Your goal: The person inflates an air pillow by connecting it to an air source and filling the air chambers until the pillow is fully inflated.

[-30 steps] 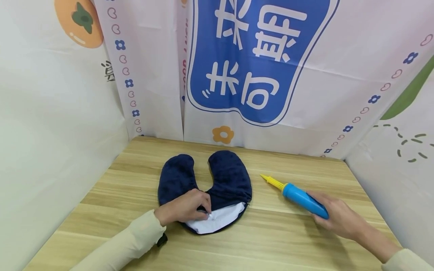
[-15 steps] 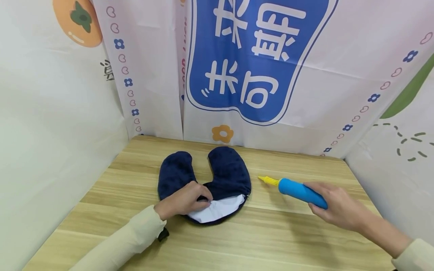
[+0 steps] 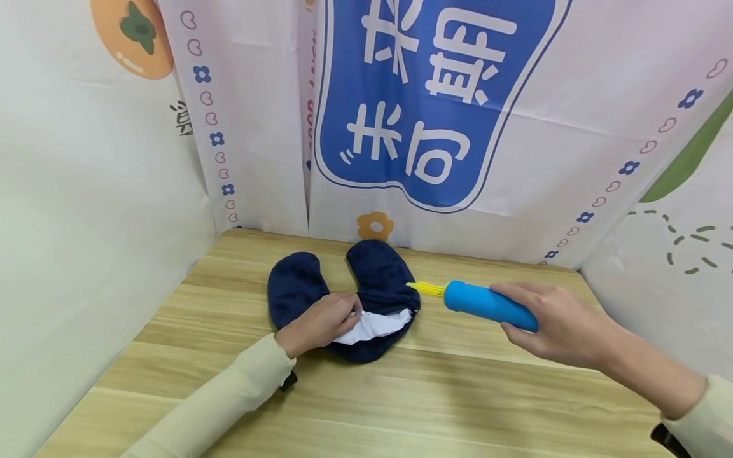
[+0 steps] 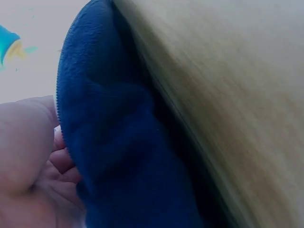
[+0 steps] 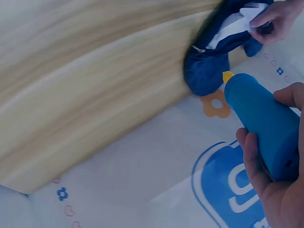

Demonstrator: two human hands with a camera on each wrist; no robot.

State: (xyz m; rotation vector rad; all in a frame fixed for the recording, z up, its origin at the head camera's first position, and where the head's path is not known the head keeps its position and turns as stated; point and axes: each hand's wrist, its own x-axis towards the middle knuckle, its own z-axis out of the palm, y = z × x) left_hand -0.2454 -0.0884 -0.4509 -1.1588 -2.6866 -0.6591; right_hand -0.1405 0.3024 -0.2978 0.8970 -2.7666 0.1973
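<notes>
A navy U-shaped neck pillow point(image 3: 378, 267) lies on the table with its front seam unzipped. White inner material point(image 3: 375, 326) bulges from the opening, and my left hand point(image 3: 323, 318) pinches it at the middle. In the left wrist view, the zip teeth run along the navy cover point(image 4: 114, 137) beside my thumb. My right hand point(image 3: 564, 324) grips a blue hand pump point(image 3: 487, 303) above the table. Its yellow nozzle point(image 3: 426, 288) points left and overlaps the pillow's right arm in the head view. The right wrist view shows the zip pull point(image 5: 198, 49) at one end of the opening.
A wood-grain table point(image 3: 401, 407) carries the pillow near its back edge. Printed white curtains point(image 3: 544, 178) stand behind and on both sides. A dark strap point(image 3: 669, 439) shows at the right sleeve.
My right hand has brought the pump left and up, its nozzle now overlapping the pillow. My left hand has moved up with the white material, and the pillow has slid slightly back.
</notes>
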